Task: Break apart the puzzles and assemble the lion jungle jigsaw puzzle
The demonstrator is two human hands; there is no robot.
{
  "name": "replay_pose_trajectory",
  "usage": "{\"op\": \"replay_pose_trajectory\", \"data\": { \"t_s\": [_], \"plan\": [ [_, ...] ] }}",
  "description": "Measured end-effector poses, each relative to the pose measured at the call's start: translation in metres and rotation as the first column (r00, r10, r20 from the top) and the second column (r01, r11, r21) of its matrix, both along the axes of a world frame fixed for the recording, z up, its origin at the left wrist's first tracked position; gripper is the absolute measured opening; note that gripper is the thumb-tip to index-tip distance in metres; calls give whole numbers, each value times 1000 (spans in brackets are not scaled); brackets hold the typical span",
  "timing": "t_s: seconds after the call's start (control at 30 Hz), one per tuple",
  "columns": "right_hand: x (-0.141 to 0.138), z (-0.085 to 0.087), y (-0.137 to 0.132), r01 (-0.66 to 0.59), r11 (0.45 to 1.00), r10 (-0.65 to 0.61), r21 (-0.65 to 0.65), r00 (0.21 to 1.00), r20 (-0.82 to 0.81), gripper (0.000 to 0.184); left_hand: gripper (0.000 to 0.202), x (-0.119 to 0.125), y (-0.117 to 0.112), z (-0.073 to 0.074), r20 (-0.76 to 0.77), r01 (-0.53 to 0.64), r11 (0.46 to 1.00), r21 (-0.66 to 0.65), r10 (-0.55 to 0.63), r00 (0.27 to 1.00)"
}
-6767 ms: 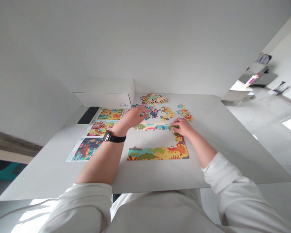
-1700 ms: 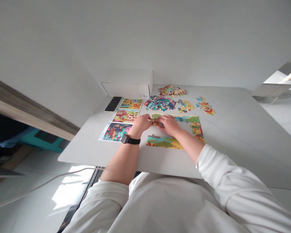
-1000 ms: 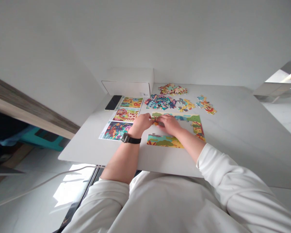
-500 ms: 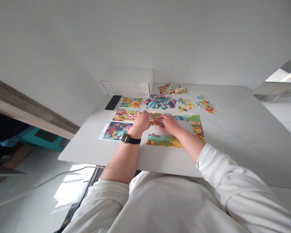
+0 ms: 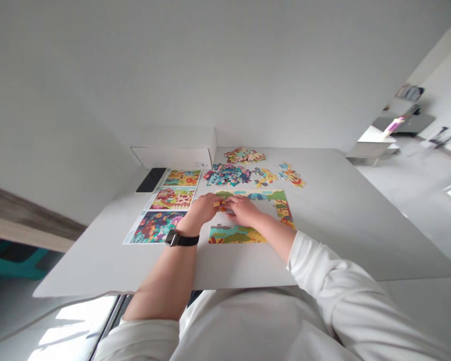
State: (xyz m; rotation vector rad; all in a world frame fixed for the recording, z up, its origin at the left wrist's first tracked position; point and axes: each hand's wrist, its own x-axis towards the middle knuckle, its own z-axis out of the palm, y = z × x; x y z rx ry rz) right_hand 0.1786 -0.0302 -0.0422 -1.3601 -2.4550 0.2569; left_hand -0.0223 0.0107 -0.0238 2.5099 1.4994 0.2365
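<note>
My left hand and my right hand meet at the top edge of a part-built jigsaw puzzle. Between their fingertips is a small orange jigsaw piece, partly hidden by the fingers. The puzzle's top strip and right side join its lower-left section, with bare table inside. Beyond it lie a heap of teal and blue pieces, a tan pile, and yellow pieces.
Three printed picture sheets lie left of my hands. A black phone and a white box stand at the far left of the white table. More orange and blue pieces lie at the far right.
The whole scene has shifted down and left in view as my head moved. Since the earliest frame, my hands have come together over the small piece, and they stay there in the latest frames.
</note>
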Motion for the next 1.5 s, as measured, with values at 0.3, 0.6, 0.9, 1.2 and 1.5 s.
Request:
{"op": "replay_pose_trajectory", "data": {
  "t_s": [0.3,0.6,0.9,1.2,1.5],
  "plan": [
    [5,9,0,-18,999,19,-46,1000,22,33,42,-4,12,-14,7,55,998,18,-55,998],
    [21,26,8,-34,998,33,-54,999,-34,35,43,2,9,-4,111,28,995,92,-38,993],
    [137,77,36,359,912,-402,-197,876,-267,33,38,15,-13,33,426,-167,985,39,135,894],
    [192,53,73,562,770,-583,-303,812,26,42,35,25,-24,27,655,-37,996,-82,82,751],
    [165,31,116,560,822,-533,-108,822,202,53,40,34,-24,13,824,63,955,-291,217,523]
  ]
}}
